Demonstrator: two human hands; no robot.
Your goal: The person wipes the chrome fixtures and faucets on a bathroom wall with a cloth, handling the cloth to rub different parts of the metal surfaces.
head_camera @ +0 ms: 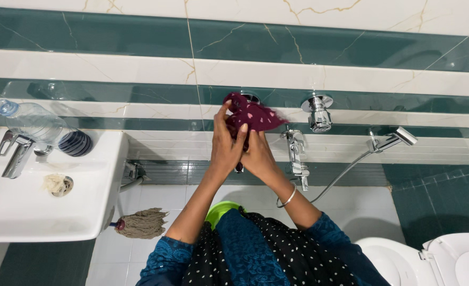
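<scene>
Nearest, blue sleeves and a dotted black scarf (277, 249), with a green bucket (219, 211) just beyond. Further out, left hand (225, 151) and right hand (256, 154) raised together, fingers closed on a maroon cloth (253, 114) held up against the tiled wall (139, 69). Beside it, chrome taps (318, 112). At the washbasin's (43, 201) back edge, a plastic bottle (30, 121); below its right edge, a mop head (143, 223).

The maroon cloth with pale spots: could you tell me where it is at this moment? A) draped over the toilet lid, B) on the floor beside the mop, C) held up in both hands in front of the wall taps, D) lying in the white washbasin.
C: the left hand and right hand together hold the maroon cloth up before the wall taps.
</scene>
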